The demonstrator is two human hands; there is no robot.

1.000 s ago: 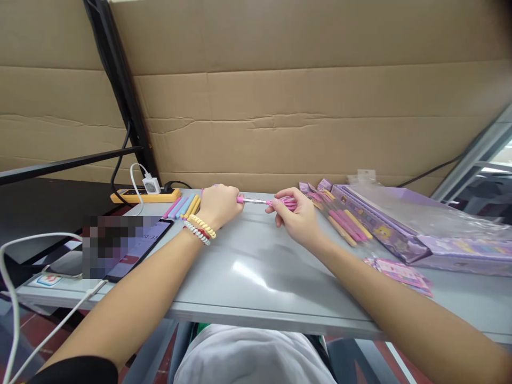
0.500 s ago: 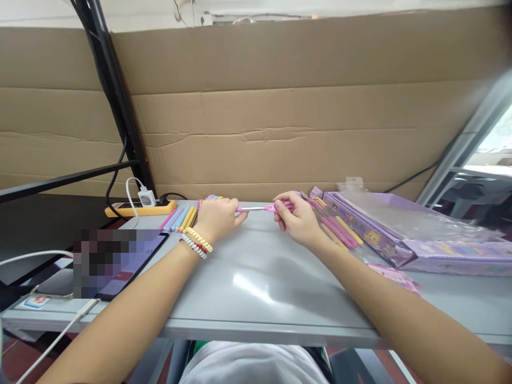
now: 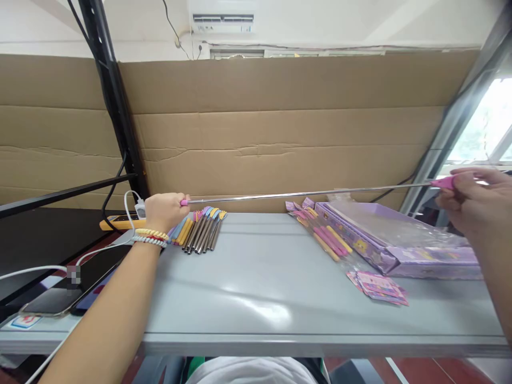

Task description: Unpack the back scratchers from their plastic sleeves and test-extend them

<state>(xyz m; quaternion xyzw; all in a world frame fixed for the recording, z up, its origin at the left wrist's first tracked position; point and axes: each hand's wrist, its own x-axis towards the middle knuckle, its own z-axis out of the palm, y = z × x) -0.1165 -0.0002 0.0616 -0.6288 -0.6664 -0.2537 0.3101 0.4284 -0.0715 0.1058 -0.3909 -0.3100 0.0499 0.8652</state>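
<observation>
A thin telescopic metal rod with pink ends is stretched out long above the grey table. My left hand is closed around its pink handle at the left. My right hand pinches its pink tip far out at the right, above the purple box. A row of several collapsed rods with pink, blue and yellow handles lies just right of my left hand.
A purple box under clear plastic lies at the right, with packaged pink and yellow rods and printed cards beside it. A phone, white cable and yellow power strip sit at the left. Cardboard walls off the back.
My hands have pulled far apart, and the rod has gone from short to fully drawn out. The view has tilted up, and the row of collapsed rods shows now.
</observation>
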